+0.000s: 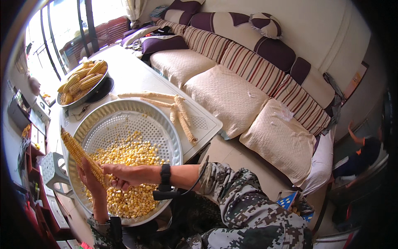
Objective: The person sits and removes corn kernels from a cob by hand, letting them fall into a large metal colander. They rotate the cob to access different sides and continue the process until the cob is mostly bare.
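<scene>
In my left hand (93,182) is a partly shelled ear of corn (79,149), tilted with its tip up and to the left. My right hand (127,176) meets the ear's lower side, thumb pressed along the kernels and fingers curled. Exactly what lies beneath those fingers is hidden. Both hands are over a large round metal pan (178,146) with a perforated bottom. Loose yellow and pale corn kernels (133,199) cover its near half, while the far half shows bare holes.
A bowl (104,73) of several corn ears (82,79) stands beyond the pan. Bare cobs (183,116) lie on the white table (149,77). A plastic stool (56,171) is at left, a cushioned sofa (227,84) at right. Farther right is a person (363,155).
</scene>
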A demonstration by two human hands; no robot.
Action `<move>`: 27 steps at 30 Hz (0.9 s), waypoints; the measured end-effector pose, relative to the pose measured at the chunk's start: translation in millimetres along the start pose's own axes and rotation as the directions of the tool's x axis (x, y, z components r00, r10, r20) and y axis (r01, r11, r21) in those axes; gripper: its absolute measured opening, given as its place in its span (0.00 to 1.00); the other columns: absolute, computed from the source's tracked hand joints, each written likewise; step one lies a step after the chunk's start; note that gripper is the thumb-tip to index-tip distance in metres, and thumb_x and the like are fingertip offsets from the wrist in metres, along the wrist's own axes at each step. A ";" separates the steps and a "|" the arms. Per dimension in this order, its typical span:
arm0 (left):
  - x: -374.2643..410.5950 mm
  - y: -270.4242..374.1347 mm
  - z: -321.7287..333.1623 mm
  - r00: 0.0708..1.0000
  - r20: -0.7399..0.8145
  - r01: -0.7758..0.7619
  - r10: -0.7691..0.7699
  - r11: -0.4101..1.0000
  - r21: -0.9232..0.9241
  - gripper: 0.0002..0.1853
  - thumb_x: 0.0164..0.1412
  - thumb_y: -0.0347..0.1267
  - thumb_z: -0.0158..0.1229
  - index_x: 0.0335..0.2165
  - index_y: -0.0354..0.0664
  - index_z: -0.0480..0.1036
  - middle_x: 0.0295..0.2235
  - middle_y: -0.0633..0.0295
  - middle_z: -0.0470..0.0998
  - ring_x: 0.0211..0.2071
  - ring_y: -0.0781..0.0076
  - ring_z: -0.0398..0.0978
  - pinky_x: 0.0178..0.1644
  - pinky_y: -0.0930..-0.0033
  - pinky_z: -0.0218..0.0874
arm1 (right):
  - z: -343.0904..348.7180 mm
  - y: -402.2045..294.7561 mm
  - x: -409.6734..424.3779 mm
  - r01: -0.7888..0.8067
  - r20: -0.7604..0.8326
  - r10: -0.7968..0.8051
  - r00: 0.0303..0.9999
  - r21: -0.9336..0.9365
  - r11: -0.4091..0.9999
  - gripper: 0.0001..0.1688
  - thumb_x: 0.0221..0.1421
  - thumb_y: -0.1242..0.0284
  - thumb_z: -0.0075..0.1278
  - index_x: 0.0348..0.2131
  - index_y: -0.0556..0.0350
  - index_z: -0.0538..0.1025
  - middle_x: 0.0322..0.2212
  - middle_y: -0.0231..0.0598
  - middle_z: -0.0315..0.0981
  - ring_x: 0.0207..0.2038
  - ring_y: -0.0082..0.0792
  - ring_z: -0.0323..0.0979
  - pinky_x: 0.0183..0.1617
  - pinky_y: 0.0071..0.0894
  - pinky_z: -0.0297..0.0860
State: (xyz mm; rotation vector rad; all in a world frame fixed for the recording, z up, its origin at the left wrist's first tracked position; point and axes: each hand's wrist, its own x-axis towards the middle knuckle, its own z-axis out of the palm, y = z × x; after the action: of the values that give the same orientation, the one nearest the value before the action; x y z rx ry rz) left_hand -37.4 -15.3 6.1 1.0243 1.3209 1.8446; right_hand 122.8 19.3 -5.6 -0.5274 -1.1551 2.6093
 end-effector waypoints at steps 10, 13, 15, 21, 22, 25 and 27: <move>-4.1 -1.4 -5.3 0.964 0.117 -0.264 0.239 0.920 0.289 0.20 0.68 0.44 0.55 0.44 0.37 0.67 0.31 0.66 0.65 0.33 0.77 0.61 0.36 0.70 0.56 | 4.5 0.3 9.7 0.022 -0.026 -0.023 0.999 -0.005 1.000 0.25 0.67 0.48 0.29 0.35 0.47 0.65 0.19 0.27 0.56 0.16 0.21 0.53 0.17 0.22 0.52; 7.0 -21.3 -16.2 0.961 0.078 -0.278 0.267 0.926 0.256 0.19 0.68 0.43 0.55 0.43 0.36 0.67 0.32 0.66 0.66 0.33 0.76 0.62 0.37 0.71 0.57 | -6.0 11.4 20.5 0.033 -0.015 -0.031 0.999 0.124 0.992 0.22 0.66 0.49 0.33 0.34 0.45 0.64 0.20 0.26 0.56 0.18 0.21 0.54 0.19 0.21 0.52; 0.4 -21.6 -7.9 0.966 0.032 -0.259 0.258 0.945 0.198 0.16 0.67 0.42 0.57 0.41 0.39 0.68 0.31 0.68 0.65 0.32 0.77 0.61 0.36 0.72 0.56 | 6.5 3.6 -0.4 0.039 -0.091 -0.024 0.996 0.172 0.984 0.21 0.66 0.49 0.36 0.35 0.45 0.64 0.21 0.26 0.58 0.19 0.22 0.56 0.21 0.22 0.52; -7.0 7.9 9.8 0.983 0.015 -0.184 0.184 0.983 -0.021 0.11 0.67 0.36 0.58 0.40 0.42 0.67 0.30 0.72 0.67 0.30 0.85 0.63 0.32 0.77 0.57 | 2.3 -1.2 7.1 -0.159 0.001 0.165 0.986 0.266 0.951 0.14 0.62 0.56 0.36 0.30 0.42 0.60 0.20 0.22 0.49 0.19 0.19 0.48 0.20 0.21 0.46; -10.5 11.5 9.6 0.978 0.001 -0.209 0.209 0.978 -0.009 0.11 0.67 0.36 0.58 0.40 0.42 0.67 0.30 0.71 0.67 0.30 0.84 0.63 0.32 0.76 0.57 | 9.7 -3.1 4.3 -0.143 0.001 0.147 0.989 0.249 0.958 0.14 0.62 0.56 0.36 0.30 0.43 0.61 0.21 0.23 0.50 0.20 0.19 0.49 0.21 0.22 0.47; -17.5 21.5 11.6 0.965 0.027 -0.263 0.261 0.960 0.099 0.12 0.68 0.37 0.56 0.42 0.41 0.66 0.31 0.71 0.67 0.31 0.84 0.63 0.34 0.76 0.58 | 16.5 -7.4 -0.5 -0.112 -0.008 0.117 0.993 0.234 0.966 0.13 0.62 0.58 0.34 0.32 0.45 0.62 0.23 0.26 0.50 0.22 0.21 0.50 0.23 0.23 0.48; -17.9 22.1 11.4 0.958 0.068 -0.285 0.278 0.948 0.141 0.13 0.68 0.37 0.55 0.43 0.41 0.66 0.32 0.71 0.67 0.32 0.83 0.63 0.35 0.76 0.58 | 16.1 -8.6 0.1 -0.086 0.003 0.088 0.996 0.231 0.969 0.12 0.62 0.59 0.33 0.32 0.44 0.62 0.23 0.26 0.51 0.22 0.21 0.50 0.23 0.23 0.48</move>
State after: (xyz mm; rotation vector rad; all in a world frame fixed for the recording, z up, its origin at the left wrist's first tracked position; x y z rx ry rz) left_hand -19.9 -31.5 25.4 1.3902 1.3580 1.9345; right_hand 116.6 14.3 10.8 -0.5489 -0.8273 2.7645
